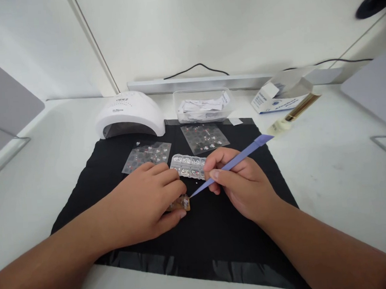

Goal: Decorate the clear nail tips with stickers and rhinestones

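Observation:
My left hand (147, 201) is closed on a small decorated piece (185, 202), amber at its edge, low over the black mat (220, 236). Most of that piece is hidden under the fingers. My right hand (241, 181) grips a purple pen-like tool (243, 155) between thumb and fingers, its thin tip at the right edge of the piece. Just behind both hands lies a clear compartment case (186, 166) with tiny gems inside; the right fingers cover its right end. One tiny pale bit rests on the mat near the case.
Two clear sticker sheets (147, 155) (205, 137) lie on the mat. Behind stand a white lamp (130, 111), a clear tub (203, 105) of paper packets and an open box (279, 97). A small gold-capped bottle (280, 125) is at the right.

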The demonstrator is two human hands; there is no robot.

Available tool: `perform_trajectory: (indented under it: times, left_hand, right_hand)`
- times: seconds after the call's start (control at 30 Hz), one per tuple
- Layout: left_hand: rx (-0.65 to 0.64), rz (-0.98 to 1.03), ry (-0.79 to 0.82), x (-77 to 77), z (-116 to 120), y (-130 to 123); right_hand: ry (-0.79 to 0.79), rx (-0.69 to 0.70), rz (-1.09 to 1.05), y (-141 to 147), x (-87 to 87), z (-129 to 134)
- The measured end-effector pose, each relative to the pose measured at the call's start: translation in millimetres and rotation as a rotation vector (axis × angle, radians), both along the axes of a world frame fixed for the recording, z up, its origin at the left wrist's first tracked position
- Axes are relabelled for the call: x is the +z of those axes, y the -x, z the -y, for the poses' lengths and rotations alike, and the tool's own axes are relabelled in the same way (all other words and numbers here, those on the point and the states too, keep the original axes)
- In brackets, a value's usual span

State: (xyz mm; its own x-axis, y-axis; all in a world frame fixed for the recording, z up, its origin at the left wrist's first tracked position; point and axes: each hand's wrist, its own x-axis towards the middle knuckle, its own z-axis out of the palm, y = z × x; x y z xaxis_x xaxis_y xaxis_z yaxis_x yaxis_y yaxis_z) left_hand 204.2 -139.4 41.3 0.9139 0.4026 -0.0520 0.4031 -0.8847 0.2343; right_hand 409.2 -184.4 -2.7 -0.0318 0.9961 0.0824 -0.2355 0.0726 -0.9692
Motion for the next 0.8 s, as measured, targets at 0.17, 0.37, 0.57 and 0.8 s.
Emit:
perform_trajectory:
  times: [0.17, 0.37, 0.57, 0.8]
  left_hand:
    - [0.001, -0.012, -0.004, 0.5, -0.3, -1.0]
    - [0.002, -0.009, -0.001, 0.3, -1.0, -1.7]
    - [0.003, -0.010, -0.002, 1.0, -0.1, -0.6]
    - [-0.004, -0.008, -0.023, 2.1, 0.0, -0.8]
  right_hand:
    - [-0.013, 0.010, -0.011, -0.6, -1.7, 0.0]
    - [-0.013, 0.015, -0.014, -0.2, -2.7, 0.5]
    - [-0.004, 0.009, -0.014, 0.3, -1.8, -0.3]
    - [-0.001, 0.012, 0.038, -0.4, -2.7, 1.0]
